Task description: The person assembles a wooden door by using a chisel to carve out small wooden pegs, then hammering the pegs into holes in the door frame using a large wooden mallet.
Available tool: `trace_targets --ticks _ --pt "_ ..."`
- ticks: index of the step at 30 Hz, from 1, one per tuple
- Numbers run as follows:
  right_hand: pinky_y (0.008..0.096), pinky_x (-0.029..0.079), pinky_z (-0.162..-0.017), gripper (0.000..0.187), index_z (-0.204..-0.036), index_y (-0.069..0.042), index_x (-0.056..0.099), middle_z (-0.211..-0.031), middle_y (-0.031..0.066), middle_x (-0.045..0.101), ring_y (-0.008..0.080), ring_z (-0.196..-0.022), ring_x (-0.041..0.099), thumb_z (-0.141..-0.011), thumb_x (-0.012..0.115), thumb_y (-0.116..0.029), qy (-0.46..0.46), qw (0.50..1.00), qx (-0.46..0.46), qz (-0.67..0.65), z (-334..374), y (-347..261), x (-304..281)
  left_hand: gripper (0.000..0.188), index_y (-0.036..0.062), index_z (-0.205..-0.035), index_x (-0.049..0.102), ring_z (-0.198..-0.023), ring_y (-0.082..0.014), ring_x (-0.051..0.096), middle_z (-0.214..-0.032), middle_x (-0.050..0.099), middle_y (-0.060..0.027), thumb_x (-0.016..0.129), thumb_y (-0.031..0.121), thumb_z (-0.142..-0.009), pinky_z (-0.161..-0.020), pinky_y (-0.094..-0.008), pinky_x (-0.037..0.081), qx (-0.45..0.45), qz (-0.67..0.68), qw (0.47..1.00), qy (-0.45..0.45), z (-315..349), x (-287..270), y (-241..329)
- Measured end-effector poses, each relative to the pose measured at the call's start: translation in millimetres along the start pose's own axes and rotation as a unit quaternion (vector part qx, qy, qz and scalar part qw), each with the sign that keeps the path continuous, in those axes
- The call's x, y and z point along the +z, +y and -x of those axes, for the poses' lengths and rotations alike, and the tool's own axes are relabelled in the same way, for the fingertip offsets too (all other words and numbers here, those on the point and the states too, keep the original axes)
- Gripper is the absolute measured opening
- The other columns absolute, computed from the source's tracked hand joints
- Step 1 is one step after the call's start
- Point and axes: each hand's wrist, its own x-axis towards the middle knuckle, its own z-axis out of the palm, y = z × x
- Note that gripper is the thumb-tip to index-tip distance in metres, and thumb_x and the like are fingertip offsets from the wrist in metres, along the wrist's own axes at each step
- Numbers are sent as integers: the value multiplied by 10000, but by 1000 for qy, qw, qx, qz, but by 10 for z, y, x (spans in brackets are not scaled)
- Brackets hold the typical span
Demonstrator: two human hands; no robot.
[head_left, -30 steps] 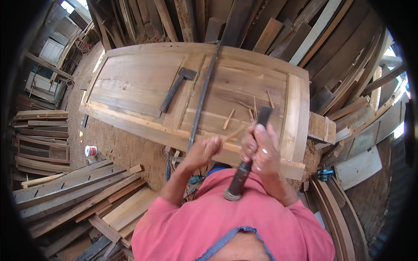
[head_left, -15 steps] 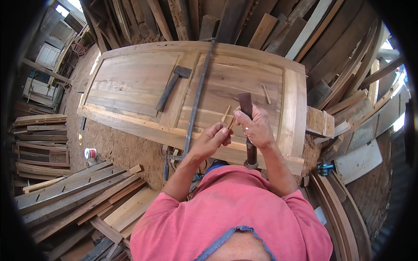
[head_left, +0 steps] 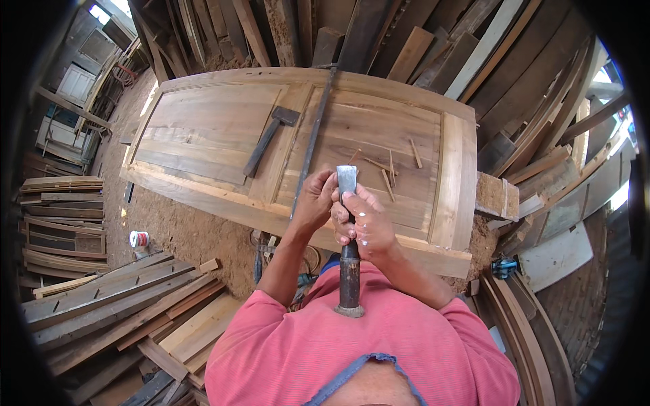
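Note:
My right hand (head_left: 369, 223) is wrapped around a chisel (head_left: 349, 274) with a dark handle. Its broad metal blade points away from me, and its butt end is close to my pink shirt. My left hand (head_left: 317, 203) is closed at the left side of the blade, its fingertips partly hidden behind it. Just past the blade tip shows a thin wood sliver (head_left: 355, 156); whether the left fingers grip it, I cannot tell. Below both hands lies a panelled wooden door (head_left: 284, 152), with several slivers (head_left: 388, 184) on its right panel.
A hammer (head_left: 271, 141) rests on the door, left of a long metal bar clamp (head_left: 315, 135) that crosses it. Boards (head_left: 365, 37) lean beyond the far edge. Stacked planks (head_left: 115, 298) and a small white tub (head_left: 139, 239) are at left; a blue tool (head_left: 504, 267) is at right.
The chisel has moved left and toward me, and its blade now shows a bright face. My left hand has moved up beside the blade. More slivers lie on the right panel.

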Motion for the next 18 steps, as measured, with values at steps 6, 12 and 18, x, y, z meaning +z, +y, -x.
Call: trace_targets --ticks 6,12,18 --pt "226 385 -419 188 -1046 -72 499 -661 -18 464 51 -452 383 -1008 466 -253 17 997 -40 71 191 -50 113 188 14 -889 583 -700 -120 490 -744 526 -45 507 147 -998 -646 -280 423 63 -72 995 37 283 117 30" --pt "223 395 -438 180 -1042 -80 473 -679 -8 466 47 -467 383 -1013 459 -257 59 963 -242 101 655 -532 35 183 35 -851 559 -608 -84 462 -637 492 11 472 129 -982 -551 -257 388 -18 -194 978 -68 942 41 -56" --pt "227 394 -450 134 -1041 -81 491 -714 -11 482 49 -487 397 -1005 459 -207 117 980 -151 52 449 -419 -315 184 107 -956 495 -537 -45 428 -684 512 17 460 273 -1029 -483 -210 351 -114 116 986 19 641 117 -227"
